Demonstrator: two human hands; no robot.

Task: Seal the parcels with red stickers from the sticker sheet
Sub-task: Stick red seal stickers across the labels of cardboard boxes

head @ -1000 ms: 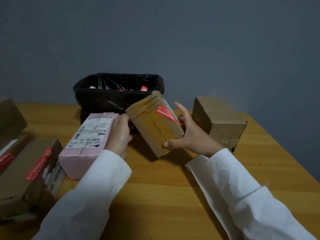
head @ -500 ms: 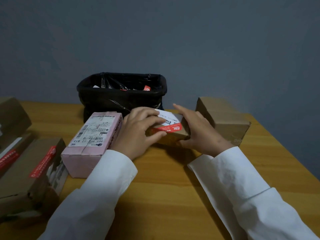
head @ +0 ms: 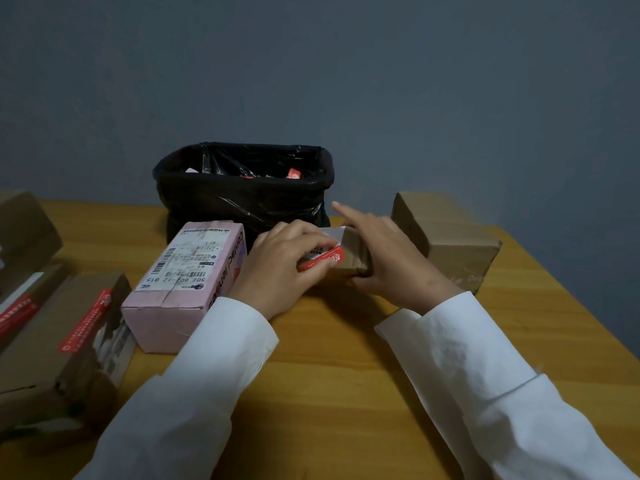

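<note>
So, closest to the camera it's just two white sleeves [head: 207,368] reaching out over the wooden worktop [head: 329,358]. Off at the left edge there's a brown box [head: 52,344] with a red sticker strip [head: 85,320] already running across its top, and another taped box behind it. Bit further in, a pink parcel [head: 187,282] with a white shipping label lies just left of the left hand. Both hands are on a small brown parcel [head: 353,252] in the middle of the worktop: the left hand [head: 277,265] has its fingers curled over the top, pressing on a red sticker [head: 322,258] at the parcel's edge next to a white label, while the right hand [head: 388,258] grips the parcel's right side, index finger sticking out straight. A plain cardboard box [head: 446,237] sits just right of that hand. Behind everything, a bin lined with a black bag [head: 242,195] stands against the grey wall, with scraps inside.
</note>
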